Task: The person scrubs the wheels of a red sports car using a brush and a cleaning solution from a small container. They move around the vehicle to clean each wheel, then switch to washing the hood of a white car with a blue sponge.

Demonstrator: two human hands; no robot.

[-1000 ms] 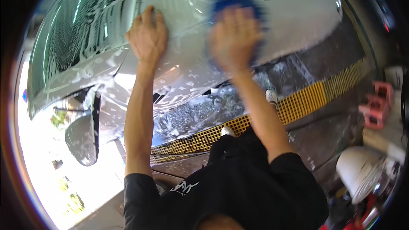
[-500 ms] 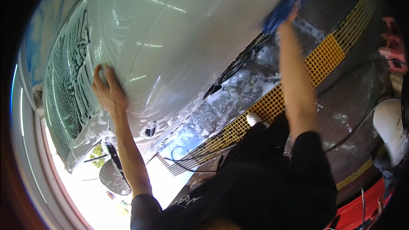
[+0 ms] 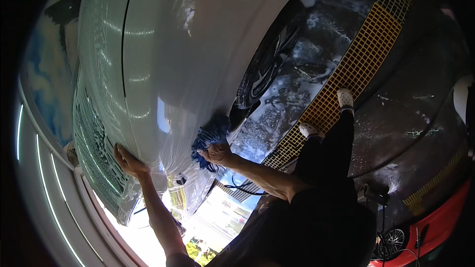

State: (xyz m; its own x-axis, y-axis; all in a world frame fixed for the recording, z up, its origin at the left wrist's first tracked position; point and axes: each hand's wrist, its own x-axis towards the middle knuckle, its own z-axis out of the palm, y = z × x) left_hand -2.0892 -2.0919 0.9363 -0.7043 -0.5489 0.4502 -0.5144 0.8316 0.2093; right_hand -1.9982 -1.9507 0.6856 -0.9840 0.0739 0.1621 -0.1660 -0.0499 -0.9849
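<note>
My right hand [image 3: 216,153] is closed on a blue wash mitt [image 3: 210,131] with shaggy strands. The mitt presses against the side of a pale, soapy car [image 3: 173,44], just behind the wheel [image 3: 267,64]. My left hand [image 3: 129,162] lies with its fingers stretched out on the car's body, beside the foam-streaked windshield [image 3: 91,138]. Nothing shows in that hand. Thin suds run over the panels, and a dark seam curves along the top of the body.
Yellow floor grating [image 3: 356,54] runs beside the car, and my white shoes [image 3: 345,98] stand on it. Foam lies on the wet, dark floor [image 3: 307,69]. A black hose [image 3: 396,155] crosses the floor at right. A red car [image 3: 440,217] stands at the lower right.
My right hand and the mitt have come from the far right end of the panel back toward me. The view has shifted, and the wheel now shows. My left hand still rests on the car.
</note>
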